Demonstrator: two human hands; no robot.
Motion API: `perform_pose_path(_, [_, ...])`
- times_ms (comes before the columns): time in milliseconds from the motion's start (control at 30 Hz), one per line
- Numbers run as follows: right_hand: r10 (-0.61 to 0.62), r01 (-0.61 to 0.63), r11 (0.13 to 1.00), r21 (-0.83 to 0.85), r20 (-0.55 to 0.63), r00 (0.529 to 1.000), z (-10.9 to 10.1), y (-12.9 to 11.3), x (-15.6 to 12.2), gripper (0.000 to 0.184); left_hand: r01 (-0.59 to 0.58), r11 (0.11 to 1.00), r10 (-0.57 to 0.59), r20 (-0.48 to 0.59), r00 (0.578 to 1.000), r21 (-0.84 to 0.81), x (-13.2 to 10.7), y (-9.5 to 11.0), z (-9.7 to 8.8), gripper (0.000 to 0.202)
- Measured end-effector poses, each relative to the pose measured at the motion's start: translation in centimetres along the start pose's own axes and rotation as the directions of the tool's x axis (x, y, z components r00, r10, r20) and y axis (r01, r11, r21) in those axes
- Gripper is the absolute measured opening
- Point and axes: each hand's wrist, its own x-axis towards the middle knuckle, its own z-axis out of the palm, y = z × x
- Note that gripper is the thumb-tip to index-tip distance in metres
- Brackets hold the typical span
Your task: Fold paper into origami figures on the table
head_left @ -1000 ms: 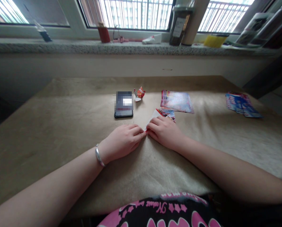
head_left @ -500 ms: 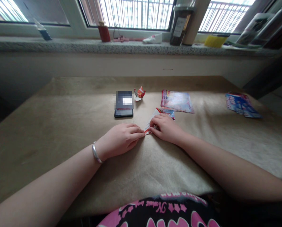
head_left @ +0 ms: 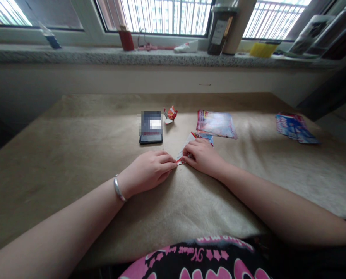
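Note:
A small piece of printed paper (head_left: 190,140), white with red and blue print, lies folded on the tan tabletop (head_left: 74,155) at the centre. My left hand (head_left: 148,170), with a silver bangle on the wrist, pinches the paper's near corner with closed fingers. My right hand (head_left: 202,157) rests on top of the paper, fingers curled and pressing it down. The two hands almost touch at the paper's corner. Most of the paper is hidden under my right hand.
A dark phone (head_left: 151,128) lies just beyond my hands. Beside it sits a small folded red-and-white paper shape (head_left: 171,114). A colourful sheet (head_left: 216,124) lies to the right, more blue sheets (head_left: 295,128) at the far right. The windowsill (head_left: 103,58) holds cups and jars.
My right hand slid slightly away from me along the paper, uncovering its near edge. My left hand kept its pinch at the corner.

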Motion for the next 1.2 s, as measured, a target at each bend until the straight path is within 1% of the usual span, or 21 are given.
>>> perform_pose_path(300, [0.003,-0.003,1.0,-0.027,-0.019,1.0,-0.2,-0.3,0.1,0.02,0.023,0.997,-0.027,0.059,0.998,0.072,-0.1,0.6,-0.5,0.029])
perform_pose_path(567, [-0.005,0.005,1.0,-0.003,-0.024,1.0,0.0,-0.1,0.1,0.021,-0.024,0.995,0.015,0.088,0.996,0.099,-0.2,0.2,-1.1,0.03])
perform_pose_path(833, [-0.026,0.026,0.999,0.021,-0.034,0.999,0.2,0.2,0.1,0.021,-0.013,0.999,0.009,0.104,0.995,0.036,-0.7,-0.2,-1.2,0.032])
perform_pose_path(1033, [-0.026,0.027,0.999,0.023,-0.039,0.999,0.1,0.1,0.1,0.02,-0.024,0.999,0.026,0.06,0.998,-0.041,-1.0,-0.7,-0.9,0.027])
perform_pose_path(1200, [-0.029,0.031,0.999,0.027,-0.043,0.999,0.1,0.1,0.1,0.018,0.024,0.995,-0.021,0.03,0.999,-0.099,-1.0,-1.0,-0.6,0.024])
